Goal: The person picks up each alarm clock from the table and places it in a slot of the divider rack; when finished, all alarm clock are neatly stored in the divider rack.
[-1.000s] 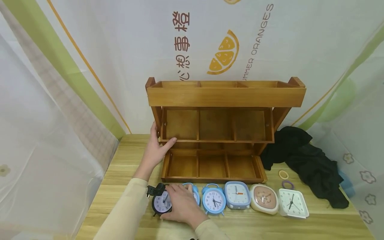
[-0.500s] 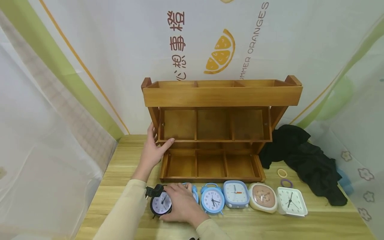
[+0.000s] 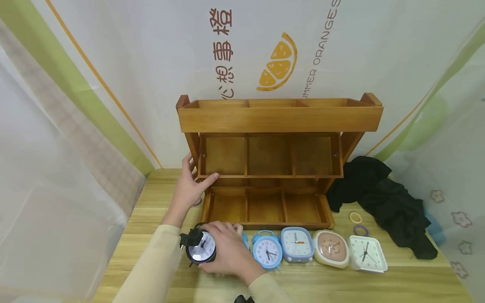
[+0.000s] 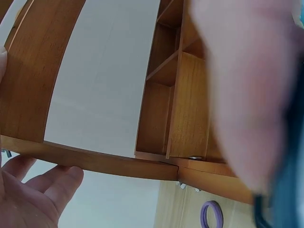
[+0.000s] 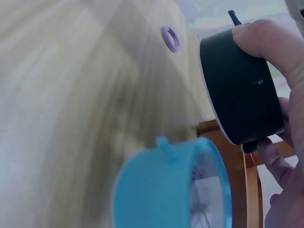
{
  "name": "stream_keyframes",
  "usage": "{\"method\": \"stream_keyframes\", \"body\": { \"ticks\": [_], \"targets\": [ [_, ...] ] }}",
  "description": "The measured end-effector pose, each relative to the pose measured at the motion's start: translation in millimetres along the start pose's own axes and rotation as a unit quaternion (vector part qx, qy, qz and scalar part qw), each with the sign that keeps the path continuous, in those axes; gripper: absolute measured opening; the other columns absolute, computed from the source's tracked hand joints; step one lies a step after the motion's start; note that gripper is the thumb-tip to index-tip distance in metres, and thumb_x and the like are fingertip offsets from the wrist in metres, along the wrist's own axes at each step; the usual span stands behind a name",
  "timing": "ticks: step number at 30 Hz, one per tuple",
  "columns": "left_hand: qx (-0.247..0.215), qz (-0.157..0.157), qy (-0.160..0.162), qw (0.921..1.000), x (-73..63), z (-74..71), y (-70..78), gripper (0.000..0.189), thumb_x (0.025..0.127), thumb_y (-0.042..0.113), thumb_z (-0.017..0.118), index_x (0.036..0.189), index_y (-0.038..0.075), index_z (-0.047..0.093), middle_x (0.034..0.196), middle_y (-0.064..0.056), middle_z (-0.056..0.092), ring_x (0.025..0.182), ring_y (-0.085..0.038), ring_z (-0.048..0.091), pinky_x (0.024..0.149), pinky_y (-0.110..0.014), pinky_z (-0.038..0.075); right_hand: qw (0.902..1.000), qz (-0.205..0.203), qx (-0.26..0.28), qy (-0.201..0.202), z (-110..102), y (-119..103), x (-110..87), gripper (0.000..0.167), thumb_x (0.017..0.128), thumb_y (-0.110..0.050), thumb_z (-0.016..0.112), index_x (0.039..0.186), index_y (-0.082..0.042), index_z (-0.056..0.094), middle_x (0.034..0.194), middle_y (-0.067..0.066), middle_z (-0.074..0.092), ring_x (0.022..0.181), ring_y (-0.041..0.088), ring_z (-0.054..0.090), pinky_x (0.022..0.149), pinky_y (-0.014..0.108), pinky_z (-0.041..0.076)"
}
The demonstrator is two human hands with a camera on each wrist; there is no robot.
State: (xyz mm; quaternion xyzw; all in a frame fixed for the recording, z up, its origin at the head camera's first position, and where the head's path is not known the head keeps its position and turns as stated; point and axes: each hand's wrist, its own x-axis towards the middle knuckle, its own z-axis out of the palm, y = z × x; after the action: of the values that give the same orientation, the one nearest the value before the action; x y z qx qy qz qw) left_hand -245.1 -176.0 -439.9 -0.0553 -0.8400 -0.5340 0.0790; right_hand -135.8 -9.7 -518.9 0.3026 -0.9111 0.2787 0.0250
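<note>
My left hand (image 3: 187,187) holds the left side of a brown wooden tiered rack (image 3: 280,120), thumb in front and fingers around the back. In the left wrist view its fingers (image 4: 61,185) lie along the curved side rail. My right hand (image 3: 227,248) grips a black twin-foot alarm clock (image 3: 202,248) by its round body, just in front of my left forearm. The right wrist view shows the black casing raised off the table, thumb on one side and fingers on the other. One light blue alarm clock (image 3: 245,240) is mostly hidden behind my right hand; another light blue clock (image 3: 267,252) stands beside it.
Rightward in the row are a blue square clock (image 3: 298,245), a cream clock (image 3: 332,248) and a white square clock (image 3: 367,253). Yellow (image 3: 355,217) and purple rings (image 3: 361,230) lie near black cloth (image 3: 394,206). Another purple ring (image 4: 211,213) lies left of the rack.
My right hand has lifted the black alarm clock slightly and moved it a little up and left. My left hand stays on the rack; the whole view has shifted slightly.
</note>
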Motion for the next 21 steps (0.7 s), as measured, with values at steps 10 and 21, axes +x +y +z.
{"method": "stream_keyframes", "body": {
  "ticks": [10,21],
  "targets": [
    [0.008,0.002,0.009,0.9999,1.0,1.4,-0.7,0.104,0.09,0.043,0.082,0.167,0.028,0.014,0.166,-0.023,0.029,0.147,-0.05,0.037,0.11,-0.064,0.043,0.9979,0.05,0.036,0.017,-21,22,9.5,0.092,0.067,-0.043,0.094,0.149,-0.025,0.056,0.143,-0.007,0.055,0.112,0.017,0.049,0.091,0.045,0.029],
    [0.002,0.002,0.012,0.9999,0.3,1.1,-2.4,0.104,0.091,0.042,0.082,0.168,0.029,0.013,0.167,-0.022,0.028,0.148,-0.051,0.035,0.109,-0.065,0.044,0.9905,0.085,0.102,0.035,-37,47,20.5,0.091,0.069,-0.033,0.095,0.15,-0.023,0.054,0.146,-0.002,0.053,0.115,0.023,0.044,0.095,0.053,0.029]
  ]
}}
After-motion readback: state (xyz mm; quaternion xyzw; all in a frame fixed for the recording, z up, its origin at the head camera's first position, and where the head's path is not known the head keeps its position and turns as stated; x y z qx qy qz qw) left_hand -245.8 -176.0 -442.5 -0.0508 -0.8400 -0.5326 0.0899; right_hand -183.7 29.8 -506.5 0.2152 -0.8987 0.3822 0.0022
